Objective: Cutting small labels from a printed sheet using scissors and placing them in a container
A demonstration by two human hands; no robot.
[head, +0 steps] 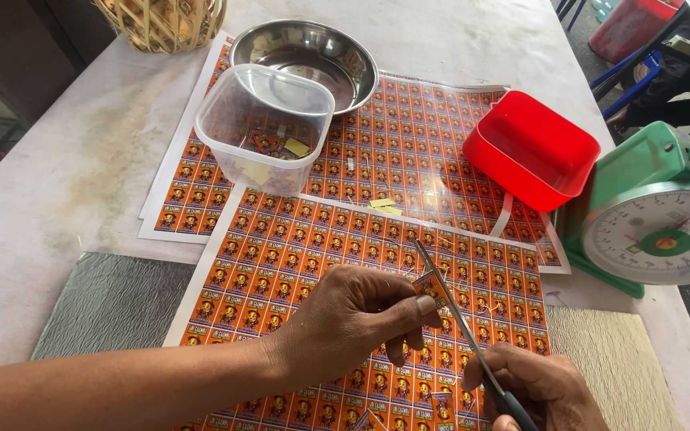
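Head view: left hand [353, 319] pinches a small cut label [429, 285], right hand [533, 391] grips scissors [461, 323] over the orange label sheet [297, 255]; few cut labels lie in the clear tub [265, 128], most labels seem uncut

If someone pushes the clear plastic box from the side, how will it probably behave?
The clear plastic box probably slides easily: it holds only a few paper scraps, so looks light. It sits on glossy label sheets, likely slippery. Broad and low, it seems unlikely to tip.
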